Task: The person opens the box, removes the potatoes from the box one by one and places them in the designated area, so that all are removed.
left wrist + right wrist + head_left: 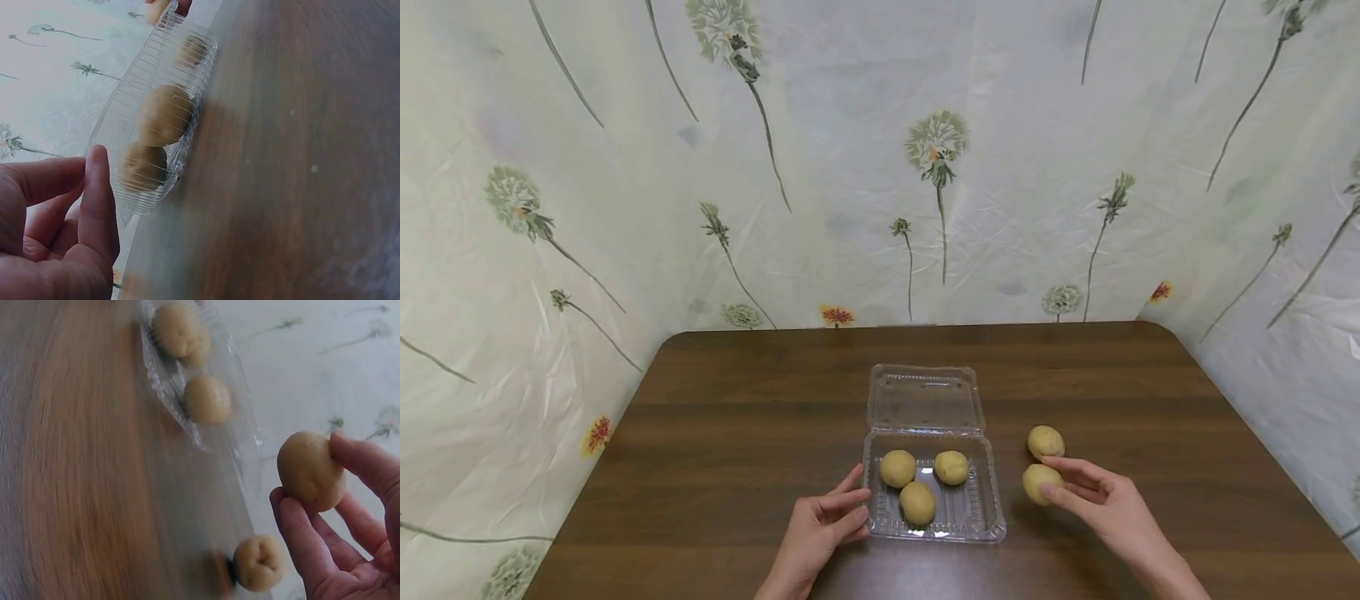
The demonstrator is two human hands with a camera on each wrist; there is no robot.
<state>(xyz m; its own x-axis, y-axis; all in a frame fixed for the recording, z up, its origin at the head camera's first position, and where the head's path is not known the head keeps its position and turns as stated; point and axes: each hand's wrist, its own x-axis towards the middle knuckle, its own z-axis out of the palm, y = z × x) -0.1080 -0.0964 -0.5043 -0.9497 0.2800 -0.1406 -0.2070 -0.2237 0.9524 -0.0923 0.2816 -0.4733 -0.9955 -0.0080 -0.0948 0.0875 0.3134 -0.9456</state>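
A clear plastic clamshell container [992,500] lies with its lid [925,400] folded back, three small potatoes [917,503] inside. My left hand [823,521] is at the container's left side; in the left wrist view its thumb and a finger [97,181] pinch the rim. To the right of the container, my right hand [1101,504] holds a potato [1041,484] between thumb and fingertips. The right wrist view shows this held potato [310,470] raised above the table. Just behind it, another potato [1046,442] rests on the wood.
The dark brown wooden table [737,433] has rounded far corners. A pale curtain [850,167] printed with dandelions hangs behind it and along both sides.
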